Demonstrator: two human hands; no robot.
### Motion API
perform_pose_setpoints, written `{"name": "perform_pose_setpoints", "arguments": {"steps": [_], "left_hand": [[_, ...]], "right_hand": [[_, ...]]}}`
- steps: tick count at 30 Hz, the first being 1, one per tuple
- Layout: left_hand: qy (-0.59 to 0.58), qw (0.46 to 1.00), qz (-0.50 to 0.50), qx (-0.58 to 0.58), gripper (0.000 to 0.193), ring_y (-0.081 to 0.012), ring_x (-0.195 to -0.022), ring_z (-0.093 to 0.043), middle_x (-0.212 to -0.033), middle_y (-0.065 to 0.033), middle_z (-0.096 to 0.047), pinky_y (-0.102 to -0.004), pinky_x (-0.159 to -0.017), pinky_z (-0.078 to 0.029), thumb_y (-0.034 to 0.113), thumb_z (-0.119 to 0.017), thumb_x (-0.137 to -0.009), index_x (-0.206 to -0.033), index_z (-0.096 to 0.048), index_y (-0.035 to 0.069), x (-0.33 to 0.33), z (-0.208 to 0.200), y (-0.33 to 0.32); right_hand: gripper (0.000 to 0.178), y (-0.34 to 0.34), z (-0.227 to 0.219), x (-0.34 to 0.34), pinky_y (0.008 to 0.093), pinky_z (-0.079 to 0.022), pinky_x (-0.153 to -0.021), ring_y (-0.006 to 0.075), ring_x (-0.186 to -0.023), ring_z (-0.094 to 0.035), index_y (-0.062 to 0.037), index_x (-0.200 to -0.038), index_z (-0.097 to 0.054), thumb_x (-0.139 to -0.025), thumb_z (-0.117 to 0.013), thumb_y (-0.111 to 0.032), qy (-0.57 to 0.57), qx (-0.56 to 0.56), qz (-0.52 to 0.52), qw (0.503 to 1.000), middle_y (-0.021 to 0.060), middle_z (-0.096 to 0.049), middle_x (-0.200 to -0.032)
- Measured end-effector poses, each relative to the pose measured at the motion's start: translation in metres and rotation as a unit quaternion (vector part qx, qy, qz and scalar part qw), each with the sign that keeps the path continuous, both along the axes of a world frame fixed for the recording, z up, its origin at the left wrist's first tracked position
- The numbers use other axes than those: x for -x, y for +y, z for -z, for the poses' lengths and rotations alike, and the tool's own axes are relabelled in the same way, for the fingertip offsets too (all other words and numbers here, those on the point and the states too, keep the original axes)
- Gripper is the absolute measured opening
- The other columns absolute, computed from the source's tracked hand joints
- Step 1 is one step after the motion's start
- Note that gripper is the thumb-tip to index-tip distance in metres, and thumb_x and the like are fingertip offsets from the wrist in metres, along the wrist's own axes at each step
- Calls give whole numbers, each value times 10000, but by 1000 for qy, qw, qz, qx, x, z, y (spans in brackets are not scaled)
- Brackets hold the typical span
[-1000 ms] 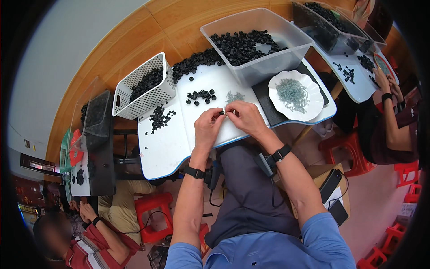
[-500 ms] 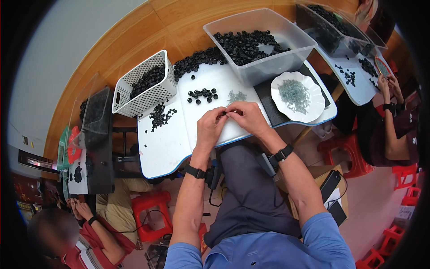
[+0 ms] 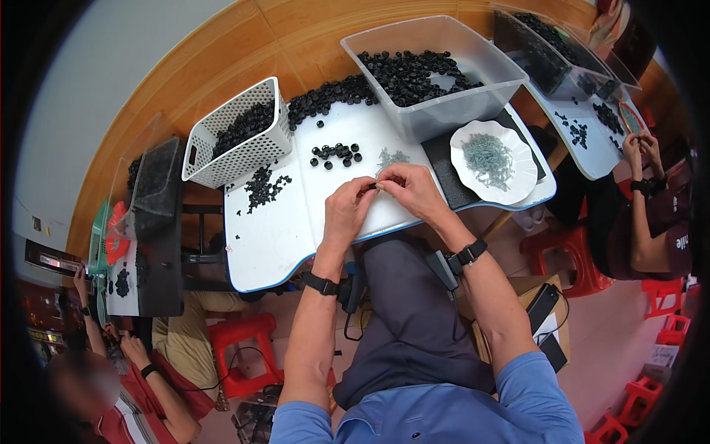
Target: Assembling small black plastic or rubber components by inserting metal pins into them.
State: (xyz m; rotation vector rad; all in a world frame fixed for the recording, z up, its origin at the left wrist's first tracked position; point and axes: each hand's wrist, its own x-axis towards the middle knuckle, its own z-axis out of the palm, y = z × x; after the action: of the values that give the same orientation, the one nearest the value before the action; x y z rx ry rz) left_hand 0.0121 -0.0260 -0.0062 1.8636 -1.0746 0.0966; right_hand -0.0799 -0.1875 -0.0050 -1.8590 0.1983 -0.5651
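My left hand (image 3: 347, 209) and my right hand (image 3: 409, 191) meet above the near edge of the white table (image 3: 274, 251). Both are closed in a pinch, fingertips almost touching. A small black part (image 3: 373, 186) shows between them, mostly covered by the fingers, so its exact shape is hidden. Just beyond the fingertips lies a little heap of thin, pale grey-green pieces (image 3: 393, 156). Several round black caps (image 3: 336, 155) stand loosely grouped beyond my left hand. Smaller black parts (image 3: 265, 189) are scattered farther left.
A white perforated basket (image 3: 214, 172) and a big clear bin (image 3: 444, 109) hold black parts, with a black pile (image 3: 325, 102) between them. At right, a scalloped white plate (image 3: 521, 181) of pale pieces rests on a black mat (image 3: 444, 169). Co-workers sit on both sides.
My hands stay pinched together in nearly the same place, with fingers shifting slightly. At the far left, a raised arm has come into view beside the co-worker. The view has shifted a little.
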Motion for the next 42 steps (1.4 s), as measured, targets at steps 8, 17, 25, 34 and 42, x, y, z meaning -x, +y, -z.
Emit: {"name": "perform_pose_setpoints", "arguments": {"steps": [8,17,25,34,42], "left_hand": [[49,999,12,4,203,-255,-811,-765,-916,-147,-757,-354,-709,-591,68,-752,-916,-1102,-680,28,0,-3,0],[92,995,17,25,197,-144,-747,-710,-919,-83,-765,-276,-672,-558,63,-763,-915,-1095,-692,27,0,-5,-2],[40,999,23,27,226,-208,-763,-692,-911,-95,-725,-322,-650,-547,53,-781,-860,-1076,-716,44,-4,-1,-2],[-18,968,-249,-23,330,-264,-800,-622,-900,-112,-631,-404,-753,-515,102,-784,-855,-1159,-694,11,-47,-1,9],[-16,967,-232,-107,244,-301,-816,-657,-916,-136,-667,-423,-763,-525,139,-800,-851,-1034,-716,2,-51,-9,5]], "right_hand": [[140,0,-1,0,296,-522,-660,142,-698,-650,1,-975,-757,-880,-758,-102,-1,30,-5,1000,83,-741,-847],[155,-2,5,-6,249,-520,-671,75,-729,-625,8,-1037,-757,-892,-724,-37,-15,-145,-58,988,20,-738,-870],[155,-12,7,-4,225,-530,-725,70,-801,-658,10,-1046,-755,-897,-728,-22,11,-125,-76,989,22,-736,-888],[127,-6,7,-5,202,-496,-688,38,-765,-620,4,-1038,-758,-918,-745,-36,-9,-90,6,996,-10,-726,-864],[130,-4,8,-3,217,-478,-640,43,-717,-602,0,-1012,-766,-898,-765,-61,-22,-66,24,997,-1,-720,-820]]}}
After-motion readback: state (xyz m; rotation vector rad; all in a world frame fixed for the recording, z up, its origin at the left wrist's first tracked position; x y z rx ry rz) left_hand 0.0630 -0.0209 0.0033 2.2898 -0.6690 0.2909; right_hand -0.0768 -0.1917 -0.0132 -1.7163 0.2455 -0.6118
